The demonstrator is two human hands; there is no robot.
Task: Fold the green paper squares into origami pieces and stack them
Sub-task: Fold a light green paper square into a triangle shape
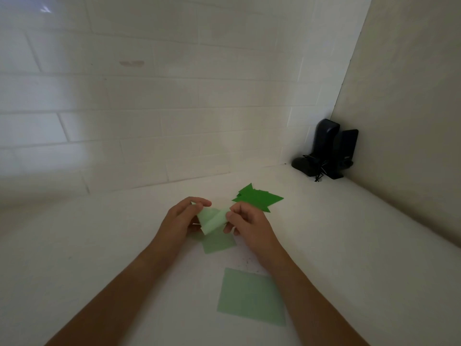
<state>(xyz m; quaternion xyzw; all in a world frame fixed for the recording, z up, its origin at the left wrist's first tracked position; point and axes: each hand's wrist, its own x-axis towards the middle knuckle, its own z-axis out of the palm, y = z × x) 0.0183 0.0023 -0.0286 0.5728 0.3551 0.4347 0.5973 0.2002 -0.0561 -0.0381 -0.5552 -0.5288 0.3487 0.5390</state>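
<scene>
Two hands' fingers (199,204) pinch pale green paper (212,221) above a dim, seemingly white counter (99,245) by tiled wall (149,108).

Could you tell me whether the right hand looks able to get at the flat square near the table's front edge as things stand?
Probably yes: the flat square lies bare beside the right forearm, nothing on it. But the right hand pinches the half-folded paper and must let go first.

Two bare forearms are seen entering from the lower frame edge, ending in the left hand (180,218) and right hand (249,221), unsleeved, ungloved.
</scene>
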